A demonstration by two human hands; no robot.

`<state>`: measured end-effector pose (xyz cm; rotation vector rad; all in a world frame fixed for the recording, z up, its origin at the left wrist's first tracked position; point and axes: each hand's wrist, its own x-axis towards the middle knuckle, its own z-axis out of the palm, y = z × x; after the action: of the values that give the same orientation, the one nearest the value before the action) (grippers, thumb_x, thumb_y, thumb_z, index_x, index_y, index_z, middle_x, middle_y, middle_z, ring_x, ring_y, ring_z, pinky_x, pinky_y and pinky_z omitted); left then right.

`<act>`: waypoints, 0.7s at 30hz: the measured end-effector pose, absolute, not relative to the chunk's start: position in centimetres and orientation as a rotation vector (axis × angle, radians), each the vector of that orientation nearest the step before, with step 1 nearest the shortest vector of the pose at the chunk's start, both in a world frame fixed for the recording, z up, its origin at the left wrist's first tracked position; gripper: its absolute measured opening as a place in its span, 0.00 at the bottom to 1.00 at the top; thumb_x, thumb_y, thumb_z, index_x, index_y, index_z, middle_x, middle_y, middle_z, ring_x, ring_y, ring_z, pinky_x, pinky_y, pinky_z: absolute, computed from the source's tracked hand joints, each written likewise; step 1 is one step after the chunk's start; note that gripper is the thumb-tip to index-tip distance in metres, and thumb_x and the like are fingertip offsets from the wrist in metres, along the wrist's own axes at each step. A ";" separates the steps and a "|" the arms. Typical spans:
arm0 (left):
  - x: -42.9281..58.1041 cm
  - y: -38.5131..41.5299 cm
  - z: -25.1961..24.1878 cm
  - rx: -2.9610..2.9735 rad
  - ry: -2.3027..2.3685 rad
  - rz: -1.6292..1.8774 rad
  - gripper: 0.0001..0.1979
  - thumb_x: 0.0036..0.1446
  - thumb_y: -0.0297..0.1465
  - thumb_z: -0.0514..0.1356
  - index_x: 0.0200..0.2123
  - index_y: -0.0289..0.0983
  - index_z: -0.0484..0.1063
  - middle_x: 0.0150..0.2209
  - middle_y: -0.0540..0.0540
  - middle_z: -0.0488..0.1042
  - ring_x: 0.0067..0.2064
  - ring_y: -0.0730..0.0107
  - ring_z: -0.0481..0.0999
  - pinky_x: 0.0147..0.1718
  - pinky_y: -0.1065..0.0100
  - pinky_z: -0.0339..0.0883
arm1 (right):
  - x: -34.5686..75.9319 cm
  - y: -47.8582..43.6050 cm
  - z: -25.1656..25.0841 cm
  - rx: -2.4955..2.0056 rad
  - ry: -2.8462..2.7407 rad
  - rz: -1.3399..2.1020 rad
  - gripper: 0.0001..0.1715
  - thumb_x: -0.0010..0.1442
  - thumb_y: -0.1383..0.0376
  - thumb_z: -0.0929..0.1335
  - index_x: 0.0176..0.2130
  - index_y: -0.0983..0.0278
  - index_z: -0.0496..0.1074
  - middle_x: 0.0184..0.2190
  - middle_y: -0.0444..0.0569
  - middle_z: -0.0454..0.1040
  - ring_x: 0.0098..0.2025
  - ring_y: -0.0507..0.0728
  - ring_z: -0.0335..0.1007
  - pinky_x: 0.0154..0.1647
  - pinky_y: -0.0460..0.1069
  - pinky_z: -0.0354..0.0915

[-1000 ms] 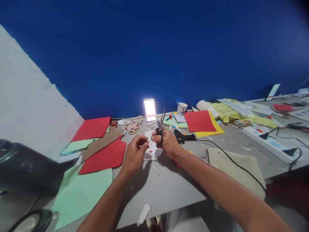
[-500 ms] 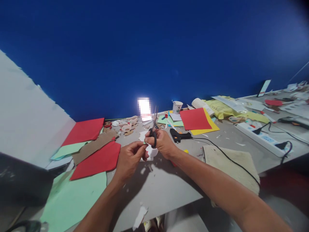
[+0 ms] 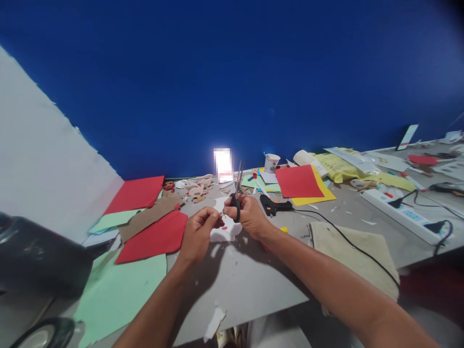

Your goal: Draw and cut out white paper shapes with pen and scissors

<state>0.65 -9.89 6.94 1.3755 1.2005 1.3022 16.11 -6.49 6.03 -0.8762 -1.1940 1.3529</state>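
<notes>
My right hand (image 3: pixel 248 216) is closed around the black handles of a pair of scissors (image 3: pixel 239 180), whose blades point up and away from me. Just left of it, my left hand (image 3: pixel 201 231) is closed, thumb and fingers pinched together; whatever lies between the fingertips is too small to make out. Beneath both hands a white paper piece (image 3: pixel 224 236) with small red bits on it rests on the grey table (image 3: pixel 250 282). A black glue gun (image 3: pixel 274 206) lies to the right of my right hand.
Red sheets (image 3: pixel 154 237), a cardboard strip (image 3: pixel 150 217) and green sheets (image 3: pixel 123 290) lie left. Bird-shaped cutouts (image 3: pixel 197 190) lie behind. A paper cup (image 3: pixel 271 163), red sheet (image 3: pixel 299 182), power strip (image 3: pixel 402 216) and beige cloth (image 3: pixel 353 256) are right; a glowing screen (image 3: pixel 224 164) stands at the wall.
My hands have drawn slightly apart, opening a gap between the left fingertips and the scissors. The whole view has shifted a little, so things appear further right.
</notes>
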 end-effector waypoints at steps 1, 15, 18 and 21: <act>0.6 -9.9 6.9 1.334 1.177 1.291 0.12 0.52 0.39 0.66 0.24 0.37 0.72 0.24 0.49 0.73 0.30 0.67 0.72 0.35 0.67 0.68 | 16.1 -6.5 6.0 -0.873 -1.204 1.351 0.18 0.41 0.63 0.76 0.34 0.65 0.73 0.25 0.41 0.72 0.27 0.50 0.64 0.29 0.46 0.62; 0.6 -10.2 7.0 1.265 1.078 1.257 0.10 0.50 0.37 0.68 0.25 0.37 0.76 0.24 0.48 0.75 0.31 0.67 0.75 0.36 0.66 0.69 | 16.2 -7.0 6.5 -0.915 -1.252 1.316 0.19 0.40 0.61 0.77 0.33 0.66 0.73 0.25 0.41 0.71 0.27 0.50 0.63 0.30 0.46 0.61; 0.7 -10.3 7.3 1.289 1.123 1.258 0.09 0.48 0.36 0.68 0.24 0.37 0.75 0.24 0.48 0.75 0.30 0.68 0.74 0.35 0.67 0.68 | 16.1 -7.1 6.5 -0.923 -1.244 1.326 0.20 0.40 0.60 0.78 0.33 0.66 0.73 0.26 0.41 0.72 0.27 0.50 0.63 0.30 0.46 0.61; 0.8 -10.2 7.5 1.271 1.155 1.291 0.08 0.47 0.34 0.67 0.23 0.37 0.74 0.23 0.49 0.75 0.29 0.69 0.73 0.34 0.68 0.67 | 16.2 -7.0 6.4 -0.912 -1.225 1.358 0.21 0.42 0.58 0.78 0.34 0.66 0.74 0.26 0.42 0.73 0.27 0.50 0.62 0.29 0.46 0.59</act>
<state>0.77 -10.23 7.46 1.2706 1.1545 1.2912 16.18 -7.03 6.44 -0.9121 -1.2250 1.3578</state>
